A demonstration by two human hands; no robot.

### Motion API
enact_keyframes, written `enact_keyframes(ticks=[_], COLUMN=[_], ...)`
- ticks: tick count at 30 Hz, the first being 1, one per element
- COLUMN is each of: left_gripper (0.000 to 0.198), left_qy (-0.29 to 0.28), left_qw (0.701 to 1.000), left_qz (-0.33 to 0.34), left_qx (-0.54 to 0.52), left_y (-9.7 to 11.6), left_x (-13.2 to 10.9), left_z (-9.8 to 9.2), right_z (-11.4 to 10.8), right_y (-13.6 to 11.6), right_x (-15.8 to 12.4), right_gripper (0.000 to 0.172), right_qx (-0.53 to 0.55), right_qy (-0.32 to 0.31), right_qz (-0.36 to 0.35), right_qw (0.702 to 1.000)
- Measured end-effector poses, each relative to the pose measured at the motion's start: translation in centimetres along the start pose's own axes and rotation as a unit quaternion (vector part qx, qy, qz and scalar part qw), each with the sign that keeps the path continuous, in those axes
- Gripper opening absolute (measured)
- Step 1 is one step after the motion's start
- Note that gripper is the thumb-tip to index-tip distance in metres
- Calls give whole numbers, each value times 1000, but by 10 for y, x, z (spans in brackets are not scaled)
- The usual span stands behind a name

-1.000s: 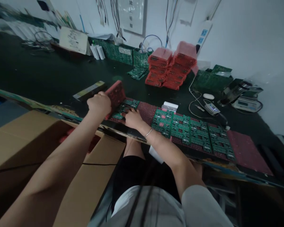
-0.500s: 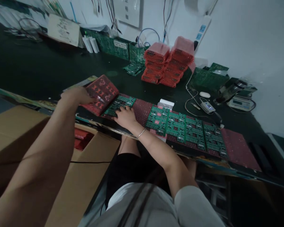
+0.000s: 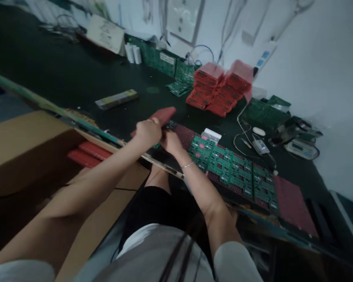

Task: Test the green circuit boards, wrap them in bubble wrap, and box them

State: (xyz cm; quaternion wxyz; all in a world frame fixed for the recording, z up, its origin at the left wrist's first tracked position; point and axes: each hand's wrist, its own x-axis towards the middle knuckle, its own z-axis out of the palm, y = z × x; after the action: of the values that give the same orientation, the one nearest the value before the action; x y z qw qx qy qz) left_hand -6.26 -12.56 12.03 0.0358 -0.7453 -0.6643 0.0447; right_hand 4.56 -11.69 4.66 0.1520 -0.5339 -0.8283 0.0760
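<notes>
I hold the red packet [image 3: 166, 114], flat in shape and tilted, near the front edge of the dark table [image 3: 61, 78]; the green board [image 3: 171, 125] by it is mostly hidden.

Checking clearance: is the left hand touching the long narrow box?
Apart: the head view shows dark tabletop between the left hand and the long narrow box.

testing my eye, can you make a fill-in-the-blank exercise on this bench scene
The left hand holds a ____ packet. A bracelet circles the person's ____ arm. Bundles lie ____ the cardboard box. The circuit boards on the bench are mainly ____.

Missing words: red; right; inside; green.
</notes>
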Motion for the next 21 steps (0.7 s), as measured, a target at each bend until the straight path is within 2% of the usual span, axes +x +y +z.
enact_keyframes(ticks=[3, 5, 7, 9, 12, 16, 21], left_gripper=[62, 71, 87, 106, 124, 129, 127], left_qy=[-10, -1, 20, 22, -6, -39, -42], left_qw=[999, 998, 998, 997, 992, 986, 987], left_qz=[11, 19, 20, 2, -20, -8, -34], left_qx=[-34, -55, -63, -78, -125, -162, -153], left_y=[20, 26, 22, 11, -6, -22, -23], left_x=[-12, -9, -2, 6, 18, 38, 42], left_z=[23, 36, 46, 55, 64, 65, 57], right_z=[-7, -5, -1, 4, 9, 10, 18], right_y=[25, 48, 72, 89, 99, 101, 93], right_x=[-37, -66, -97, -127, -161, -165, -135], right_gripper=[42, 39, 40, 43, 53, 59, 59], right_qx=[40, 60, 61, 42, -10, -34, -2], right_qy=[77, 122, 157, 167, 129, 72, 88], right_qz=[75, 91, 103, 117, 140, 148, 128], right_qw=[993, 987, 980, 978, 982, 986, 988])
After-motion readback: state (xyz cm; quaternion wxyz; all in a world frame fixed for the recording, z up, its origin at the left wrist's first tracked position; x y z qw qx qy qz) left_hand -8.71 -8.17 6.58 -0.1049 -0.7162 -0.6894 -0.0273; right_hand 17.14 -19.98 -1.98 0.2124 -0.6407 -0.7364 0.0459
